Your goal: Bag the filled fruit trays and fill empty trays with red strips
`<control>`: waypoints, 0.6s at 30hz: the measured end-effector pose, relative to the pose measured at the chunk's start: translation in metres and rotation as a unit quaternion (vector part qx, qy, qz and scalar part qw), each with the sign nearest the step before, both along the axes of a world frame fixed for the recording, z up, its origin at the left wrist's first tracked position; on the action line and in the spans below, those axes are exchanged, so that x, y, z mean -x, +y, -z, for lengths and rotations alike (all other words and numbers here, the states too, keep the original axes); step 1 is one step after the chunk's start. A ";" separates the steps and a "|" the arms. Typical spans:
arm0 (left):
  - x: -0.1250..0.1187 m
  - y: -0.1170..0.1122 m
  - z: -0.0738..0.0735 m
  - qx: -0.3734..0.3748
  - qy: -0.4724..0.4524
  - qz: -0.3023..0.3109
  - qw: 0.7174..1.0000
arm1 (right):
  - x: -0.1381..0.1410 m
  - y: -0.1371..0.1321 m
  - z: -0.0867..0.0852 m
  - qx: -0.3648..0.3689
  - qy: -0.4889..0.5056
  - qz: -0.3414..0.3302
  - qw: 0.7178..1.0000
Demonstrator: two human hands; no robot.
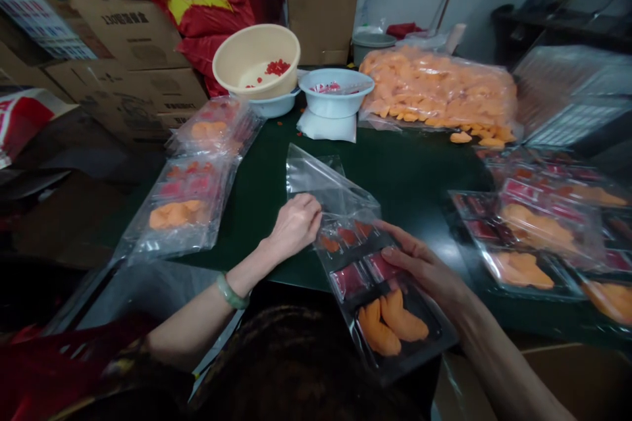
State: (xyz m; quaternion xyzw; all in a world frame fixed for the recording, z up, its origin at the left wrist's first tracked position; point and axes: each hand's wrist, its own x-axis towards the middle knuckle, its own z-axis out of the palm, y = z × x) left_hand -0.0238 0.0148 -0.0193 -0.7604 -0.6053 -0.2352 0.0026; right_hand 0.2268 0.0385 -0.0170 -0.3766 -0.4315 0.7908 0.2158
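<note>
Left hand (295, 227) low on a clear plastic bag (323, 177), palm down, fingers bunched and lightly curled; whether pinching the film or only pressing on it, hard to tell from this angle. Jade bangle (232, 293) on that wrist. Right hand (427, 270) partly open, fingers wrapped over the edge of a black plastic tray (412, 358), thumb out of sight. Tray lying inside the bag, between the two hands and reaching toward the body, loaded with orange fruit pieces (392, 323) and red sachets (350, 279). Bag's loose end sticking out beyond the left fingertips, spread on a dark green table (395, 171), with no seal visible.

Farther left of the left hand, two more bagged trays (180, 210) with the same orange and red contents. Right of the right hand, further bagged trays (533, 230) overlapping one another. Beyond the fingertips, a white bowl (336, 100) of red packets on a white packet (326, 126), a cream basin (257, 59) holding red bits, and a large bag of orange pieces (439, 89). Farther out past the left hand, cardboard boxes (128, 85) and red sacks (202, 3).
</note>
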 end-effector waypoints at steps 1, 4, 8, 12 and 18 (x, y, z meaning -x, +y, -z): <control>0.002 0.000 0.003 0.010 0.000 -0.033 0.999 | 0.001 -0.002 0.001 0.005 0.003 0.013 1.000; 0.007 0.000 0.008 0.059 -0.032 -0.086 0.994 | 0.005 -0.010 0.001 0.011 0.022 0.061 0.998; 0.012 -0.001 0.011 0.092 -0.120 -0.060 0.987 | 0.009 -0.019 0.000 0.013 0.044 0.117 0.992; 0.016 0.001 0.009 0.097 -0.214 -0.015 0.972 | 0.007 -0.018 0.001 0.036 0.036 0.117 0.992; 0.019 -0.004 0.004 0.122 -0.178 0.105 0.971 | 0.005 -0.010 0.000 0.095 0.067 0.156 0.981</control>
